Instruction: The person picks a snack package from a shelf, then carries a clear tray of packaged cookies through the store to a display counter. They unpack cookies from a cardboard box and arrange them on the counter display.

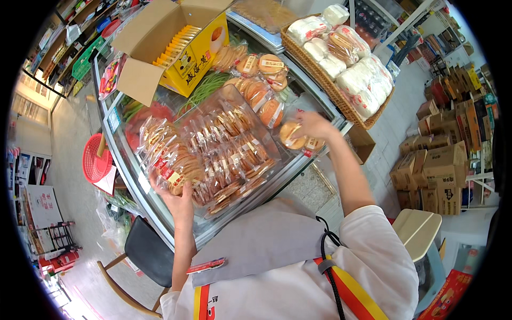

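My left hand [178, 200] grips the near left edge of a clear bag of round flat biscuits [173, 169] at the front of a big heap of such bags [221, 146] on the glass lid of a chest freezer [133, 176]. My right hand [314, 125] is stretched out to the right and holds another clear pack of round cakes [294, 136] at the freezer's right end. More packs of orange-brown cakes [261, 80] lie behind the heap.
An open yellow cardboard box [170, 48] of sachets stands at the back left of the freezer. A wicker basket [341, 101] of white buns sits at the right. A red basket [96, 160], a black chair [146, 253], a stool [418, 229] and stacked cartons [442, 165] surround me.
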The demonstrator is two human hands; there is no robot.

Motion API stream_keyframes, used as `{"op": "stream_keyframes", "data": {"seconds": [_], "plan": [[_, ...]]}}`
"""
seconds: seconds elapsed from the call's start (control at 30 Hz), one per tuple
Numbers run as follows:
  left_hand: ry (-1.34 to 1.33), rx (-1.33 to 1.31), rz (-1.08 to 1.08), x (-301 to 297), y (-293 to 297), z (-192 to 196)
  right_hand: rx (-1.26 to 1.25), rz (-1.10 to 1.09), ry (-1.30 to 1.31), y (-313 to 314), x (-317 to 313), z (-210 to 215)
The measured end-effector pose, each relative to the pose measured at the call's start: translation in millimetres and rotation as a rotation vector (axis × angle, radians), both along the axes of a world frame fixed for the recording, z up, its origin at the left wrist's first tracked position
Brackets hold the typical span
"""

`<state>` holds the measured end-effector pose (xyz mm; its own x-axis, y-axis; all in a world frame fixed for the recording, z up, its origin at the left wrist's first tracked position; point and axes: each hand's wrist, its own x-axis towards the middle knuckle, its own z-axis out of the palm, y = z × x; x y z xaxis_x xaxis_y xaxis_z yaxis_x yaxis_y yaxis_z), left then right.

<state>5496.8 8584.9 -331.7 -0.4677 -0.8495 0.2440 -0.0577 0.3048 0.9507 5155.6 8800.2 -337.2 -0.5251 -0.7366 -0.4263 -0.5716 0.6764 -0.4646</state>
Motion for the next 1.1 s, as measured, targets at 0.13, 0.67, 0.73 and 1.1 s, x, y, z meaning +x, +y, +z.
{"op": "stream_keyframes", "data": {"seconds": [0.13, 0.67, 0.73, 1.1], "plan": [[0.003, 0.06, -0.007, 0, -1, 1, 0.027, -0.051, -0.342, 30, -34, 28], [-0.026, 0.111, -0.047, 3, -6, 8, -0.314, -0.115, -0.138, 34, 4, 59], [-0.092, 0.03, -0.053, 3, -7, 5, -0.39, -0.163, 0.018, 10, 40, 121], [-0.142, -0.055, -0.259, 20, -24, 10, -0.526, 0.876, -0.03, -129, 185, 141]]}}
